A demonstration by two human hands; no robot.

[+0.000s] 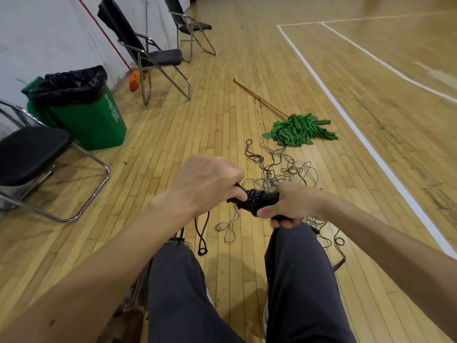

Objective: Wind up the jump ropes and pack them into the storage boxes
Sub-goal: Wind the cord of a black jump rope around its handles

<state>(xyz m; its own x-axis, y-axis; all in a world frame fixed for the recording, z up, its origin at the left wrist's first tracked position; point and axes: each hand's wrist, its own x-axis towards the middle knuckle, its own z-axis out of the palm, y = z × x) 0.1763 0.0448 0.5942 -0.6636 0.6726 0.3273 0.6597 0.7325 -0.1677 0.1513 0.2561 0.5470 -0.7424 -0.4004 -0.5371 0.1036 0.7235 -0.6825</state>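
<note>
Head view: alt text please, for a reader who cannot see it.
A person's left hand pinches a black jump rope partly wound round its handles, which the right hand grips. More ropes lie tangled on the wooden floor beyond, near a green mop.

Floor (222, 95): ropes (284, 167), mop (299, 129), bin (94, 120).

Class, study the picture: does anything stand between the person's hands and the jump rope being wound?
Nothing visible does: both hold it. The left hand pinches the cord at the coil; the right hand grips the jump rope by its black handle end. The tangle of loose ropes lies on the floor beyond. No storage box shows.
</note>
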